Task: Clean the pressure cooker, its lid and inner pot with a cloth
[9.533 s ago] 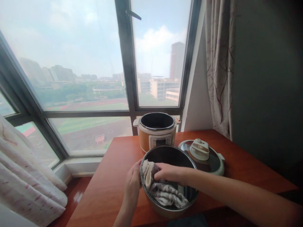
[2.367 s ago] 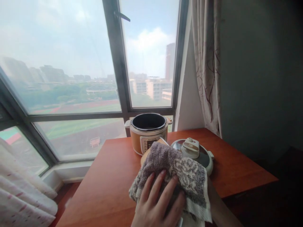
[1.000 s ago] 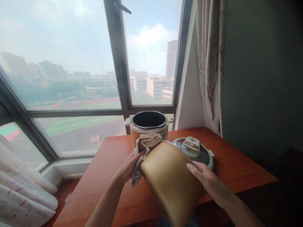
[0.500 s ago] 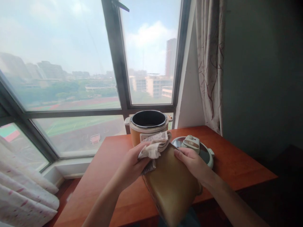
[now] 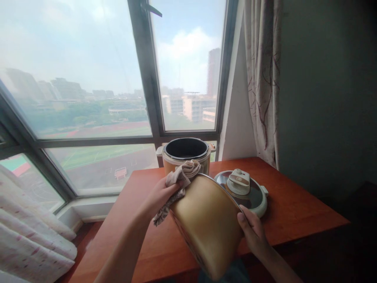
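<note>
A gold-coloured inner pot (image 5: 210,220) is held tilted above the near part of the table, its rim up and away from me. My right hand (image 5: 255,228) grips that rim at the right, thumb on the outer wall and fingers hidden inside. My left hand (image 5: 160,196) is closed round a crumpled patterned cloth (image 5: 184,177), which lies against the pot's upper left edge. Behind them stands the pressure cooker body (image 5: 169,163), uncovered, with a dark interior. To its right the cooker lid (image 5: 256,196) rests on the table, knob upward.
The reddish-brown wooden table (image 5: 118,220) carries these things. Large windows (image 5: 188,70) rise behind it. A patterned curtain (image 5: 263,86) hangs at the right and another curtain (image 5: 32,232) at the lower left.
My right hand has slid to the right and down along the pot's rim. The pot has turned, showing more of its gold side. My left hand has moved slightly left with the cloth.
</note>
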`<state>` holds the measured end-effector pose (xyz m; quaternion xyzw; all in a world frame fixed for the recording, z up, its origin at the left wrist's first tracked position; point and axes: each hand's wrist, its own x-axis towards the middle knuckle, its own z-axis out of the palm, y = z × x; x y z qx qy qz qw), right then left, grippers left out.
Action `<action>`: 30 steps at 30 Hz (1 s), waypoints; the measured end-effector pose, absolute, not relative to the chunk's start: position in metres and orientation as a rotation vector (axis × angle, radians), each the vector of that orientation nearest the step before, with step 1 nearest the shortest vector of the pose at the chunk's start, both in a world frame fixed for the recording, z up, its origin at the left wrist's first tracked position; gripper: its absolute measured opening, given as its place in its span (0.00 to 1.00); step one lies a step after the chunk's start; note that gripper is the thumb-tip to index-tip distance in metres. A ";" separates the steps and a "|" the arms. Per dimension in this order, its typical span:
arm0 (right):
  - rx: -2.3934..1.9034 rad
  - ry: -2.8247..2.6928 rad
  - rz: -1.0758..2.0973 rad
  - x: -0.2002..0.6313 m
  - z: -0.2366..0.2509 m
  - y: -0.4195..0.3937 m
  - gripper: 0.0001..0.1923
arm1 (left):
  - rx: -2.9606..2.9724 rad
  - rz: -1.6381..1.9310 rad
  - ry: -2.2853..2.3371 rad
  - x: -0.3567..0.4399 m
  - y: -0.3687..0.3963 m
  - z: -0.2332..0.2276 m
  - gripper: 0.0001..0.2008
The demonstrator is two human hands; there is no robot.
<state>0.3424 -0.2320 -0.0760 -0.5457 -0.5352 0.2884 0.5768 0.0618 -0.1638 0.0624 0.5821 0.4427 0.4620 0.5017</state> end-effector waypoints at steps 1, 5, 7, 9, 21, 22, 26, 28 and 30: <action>-1.288 -1.201 0.685 0.347 -0.082 -0.231 0.30 | 1.292 1.106 1.044 0.059 -0.160 0.052 0.22; -1.302 -1.110 0.797 0.367 -0.090 -0.227 0.36 | 0.931 1.054 0.963 0.051 -0.155 0.008 0.32; -1.273 -1.129 0.895 0.377 -0.082 -0.224 0.33 | 0.852 1.057 0.950 0.051 -0.158 -0.008 0.34; -1.235 -1.181 0.970 0.383 -0.063 -0.220 0.29 | 0.827 1.094 0.939 0.053 -0.163 -0.016 0.34; -1.511 -1.986 0.284 0.319 0.070 -0.182 0.23 | 1.281 1.226 0.918 0.087 -0.182 0.029 0.19; -1.511 -1.994 0.268 0.317 0.068 -0.179 0.23 | 1.356 1.235 0.905 0.090 -0.187 0.037 0.18; -1.482 -1.981 0.233 0.309 0.059 -0.170 0.20 | 1.730 1.262 0.893 0.096 -0.203 0.066 0.15; -1.439 -1.961 0.252 0.306 0.056 -0.168 0.20 | 1.893 1.253 0.928 0.097 -0.207 0.074 0.18; -1.366 -1.936 0.313 0.306 0.053 -0.168 0.20 | 1.960 1.242 0.939 0.094 -0.206 0.076 0.19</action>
